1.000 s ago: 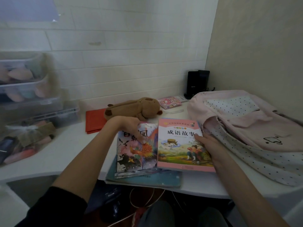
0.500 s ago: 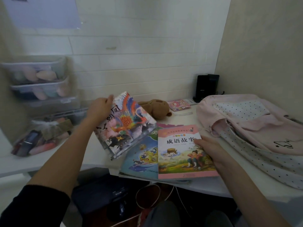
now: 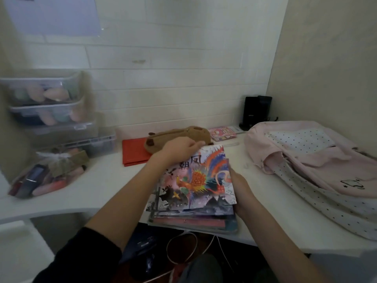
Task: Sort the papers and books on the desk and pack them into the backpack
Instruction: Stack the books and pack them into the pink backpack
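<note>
now both hands on stacked books

book stack at desk front | backpack right | bins left

back wall: white brick-look panels, pale sheet stuck up top left | right wall: plain beige, kinda textured | white desk with a curved front edge | light's dim and soft | under the desk: dark, some white cables
</note>
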`<state>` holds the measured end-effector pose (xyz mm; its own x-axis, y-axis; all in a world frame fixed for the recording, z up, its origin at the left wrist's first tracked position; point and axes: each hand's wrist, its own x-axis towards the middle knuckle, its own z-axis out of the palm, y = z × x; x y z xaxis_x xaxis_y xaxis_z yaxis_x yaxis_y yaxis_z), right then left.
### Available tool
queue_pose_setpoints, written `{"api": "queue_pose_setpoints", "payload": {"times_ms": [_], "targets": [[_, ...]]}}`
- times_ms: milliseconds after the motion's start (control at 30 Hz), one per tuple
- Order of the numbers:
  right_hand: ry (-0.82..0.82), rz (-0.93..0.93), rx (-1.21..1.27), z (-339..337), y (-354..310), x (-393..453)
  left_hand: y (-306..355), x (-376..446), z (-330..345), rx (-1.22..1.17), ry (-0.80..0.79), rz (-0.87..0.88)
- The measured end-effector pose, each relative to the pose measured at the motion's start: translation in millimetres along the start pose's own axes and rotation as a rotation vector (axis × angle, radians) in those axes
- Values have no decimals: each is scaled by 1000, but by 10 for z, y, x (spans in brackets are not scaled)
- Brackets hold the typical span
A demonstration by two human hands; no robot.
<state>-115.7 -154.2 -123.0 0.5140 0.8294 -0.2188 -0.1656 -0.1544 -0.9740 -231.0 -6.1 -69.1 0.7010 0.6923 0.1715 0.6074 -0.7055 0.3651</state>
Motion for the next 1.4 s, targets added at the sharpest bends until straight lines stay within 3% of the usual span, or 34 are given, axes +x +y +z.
{"api": "queue_pose_setpoints", "payload": {"times_ms": [167, 300, 433, 533, 667, 933, 1067, 1267, 1400], "targets": [[10, -80, 30, -101, 15, 23, -14, 105, 360, 52, -124, 94], [-20, -203, -247, -47, 148, -38, -236, 20, 397, -244, -33, 142], [48, -291, -332, -5, 191, -87, -553, -361, 246, -527, 188, -128], [61, -301, -364, -4, 203, -54, -662, -648, 381, -717, 101, -388], [32, -303, -425, 16, 233, -50, -436, -716, 505, -903, 74, -352], [32, -340, -389, -112, 241, -159, -321, -886, 332, -1370, 0, -597], [33, -340, -386, -170, 273, -155, -273, -938, 383, -1276, 60, -590], [37, -354, -404, -132, 270, -162, -231, -986, 543, -710, 281, -407], [10, -361, -411, -160, 280, -162, -204, -1063, 511, -854, 189, -421]]}}
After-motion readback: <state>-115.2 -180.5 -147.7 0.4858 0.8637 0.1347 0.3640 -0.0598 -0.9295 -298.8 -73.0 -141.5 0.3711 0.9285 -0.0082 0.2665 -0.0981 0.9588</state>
